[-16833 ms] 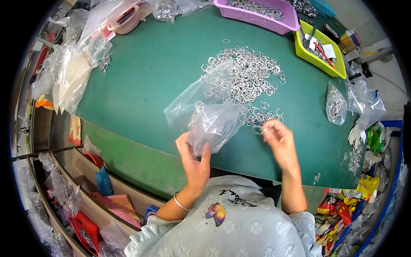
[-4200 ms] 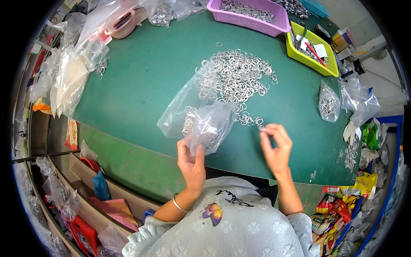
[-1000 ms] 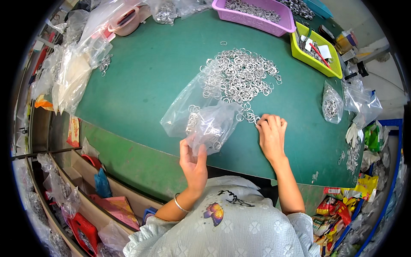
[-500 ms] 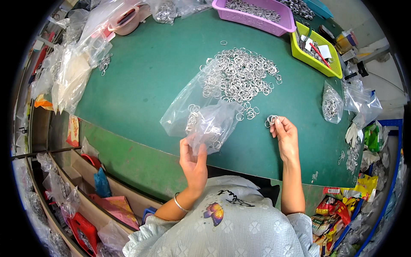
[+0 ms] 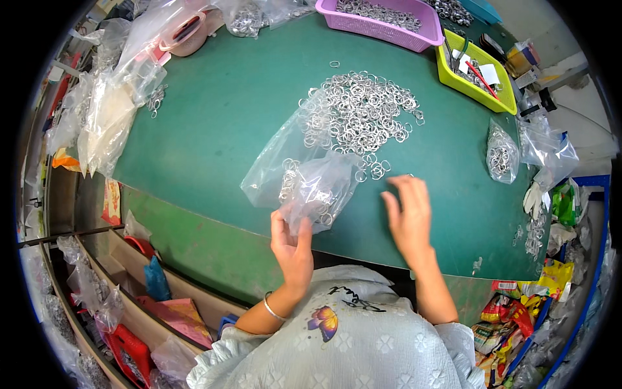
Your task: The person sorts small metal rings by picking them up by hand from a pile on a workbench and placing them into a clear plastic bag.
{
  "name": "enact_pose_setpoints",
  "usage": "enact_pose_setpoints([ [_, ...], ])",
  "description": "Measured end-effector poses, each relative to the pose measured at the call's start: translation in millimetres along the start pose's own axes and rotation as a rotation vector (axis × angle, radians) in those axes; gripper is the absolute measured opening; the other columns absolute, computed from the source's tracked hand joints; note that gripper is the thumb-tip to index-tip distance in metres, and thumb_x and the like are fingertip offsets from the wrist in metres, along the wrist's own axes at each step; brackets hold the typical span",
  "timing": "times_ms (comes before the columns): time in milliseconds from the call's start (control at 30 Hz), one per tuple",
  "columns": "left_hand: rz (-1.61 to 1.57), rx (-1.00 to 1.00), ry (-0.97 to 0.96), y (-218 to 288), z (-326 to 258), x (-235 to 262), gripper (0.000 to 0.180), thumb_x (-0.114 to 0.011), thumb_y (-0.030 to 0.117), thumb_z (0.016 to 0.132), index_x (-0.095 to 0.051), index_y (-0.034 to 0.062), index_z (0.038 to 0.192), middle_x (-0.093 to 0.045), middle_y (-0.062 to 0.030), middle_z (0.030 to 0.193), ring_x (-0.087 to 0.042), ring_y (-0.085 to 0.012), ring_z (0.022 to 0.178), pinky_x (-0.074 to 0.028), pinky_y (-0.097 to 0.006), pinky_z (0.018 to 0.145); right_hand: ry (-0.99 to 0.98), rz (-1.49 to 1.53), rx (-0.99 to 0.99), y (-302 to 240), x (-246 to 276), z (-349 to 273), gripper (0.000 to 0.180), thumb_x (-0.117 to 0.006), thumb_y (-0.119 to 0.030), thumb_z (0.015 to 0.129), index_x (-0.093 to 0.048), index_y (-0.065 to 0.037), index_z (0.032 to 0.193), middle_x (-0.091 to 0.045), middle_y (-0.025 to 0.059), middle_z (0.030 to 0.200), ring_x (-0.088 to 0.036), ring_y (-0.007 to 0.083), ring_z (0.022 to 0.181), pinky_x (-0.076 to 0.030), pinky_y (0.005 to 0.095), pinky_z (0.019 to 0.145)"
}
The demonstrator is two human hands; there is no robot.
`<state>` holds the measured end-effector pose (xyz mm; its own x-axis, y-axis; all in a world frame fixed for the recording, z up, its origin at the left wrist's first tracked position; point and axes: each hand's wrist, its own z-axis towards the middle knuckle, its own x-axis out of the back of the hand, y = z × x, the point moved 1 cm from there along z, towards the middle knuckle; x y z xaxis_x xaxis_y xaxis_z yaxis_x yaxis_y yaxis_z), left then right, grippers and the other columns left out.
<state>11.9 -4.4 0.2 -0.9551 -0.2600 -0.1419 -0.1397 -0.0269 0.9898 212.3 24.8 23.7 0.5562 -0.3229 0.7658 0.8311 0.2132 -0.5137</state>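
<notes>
My left hand (image 5: pixel 293 254) grips the gathered edge of a clear plastic bag (image 5: pixel 272 162) between thumb and fingers. Several silver rings (image 5: pixel 289 180) lie inside the bag, which rests on the green table. To its right hovers my right hand (image 5: pixel 411 220), palm down, thumb apart from the fingers. A sliver of a metal ring (image 5: pixel 410 175) shows just past its fingertips; whether more rings are under the fingers is hidden. Beyond the bag, a loose heap of silver split rings (image 5: pixel 366 113) spreads over the table, partly under the bag's far end.
A purple basket (image 5: pixel 382 35) and a yellow-green basket (image 5: pixel 476 91) stand at the far right. A filled clear bag (image 5: pixel 501 155) lies near the right edge, loose rings (image 5: pixel 535 233) nearer. Plastic bags (image 5: pixel 110 117) and a pink bowl (image 5: pixel 186 40) occupy the far left.
My right hand has moved left and turned palm down, its pinch on several rings opened; those rings are mostly out of sight. My left hand keeps its grip on the bag.
</notes>
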Motion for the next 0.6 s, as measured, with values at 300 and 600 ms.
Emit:
enact_pose_setpoints([
  [300, -0.019, 0.017, 0.002, 2.9, 0.0, -3.1, 0.030, -0.052, 0.005, 0.094, -0.046, -0.0044, 0.121, -0.055, -0.0099, 0.115, -0.054, -0.0158, 0.106, -0.042, -0.030, 0.094, -0.042, -0.215, -0.021, 55.0, 4.2, -15.0, 0.022, -0.073, -0.009, 0.073, -0.062, -0.002, 0.090, -0.057, 0.0098, 0.096, -0.052, 0.0279, 0.089, -0.040, 0.0385, 0.076],
  [600, -0.084, 0.068, -0.021, 4.3, 0.1, -1.4, 0.030, -0.053, -0.002, 0.091, -0.046, -0.0016, 0.120, -0.048, -0.0058, 0.115, -0.047, -0.0137, 0.110, -0.037, -0.027, 0.095, 0.003, -0.107, -0.054, 50.4, 5.2, -11.5, 0.019, -0.073, -0.004, 0.071, -0.062, -0.004, 0.086, -0.057, 0.0072, 0.094, -0.052, 0.0253, 0.088, -0.038, 0.0373, 0.074],
])
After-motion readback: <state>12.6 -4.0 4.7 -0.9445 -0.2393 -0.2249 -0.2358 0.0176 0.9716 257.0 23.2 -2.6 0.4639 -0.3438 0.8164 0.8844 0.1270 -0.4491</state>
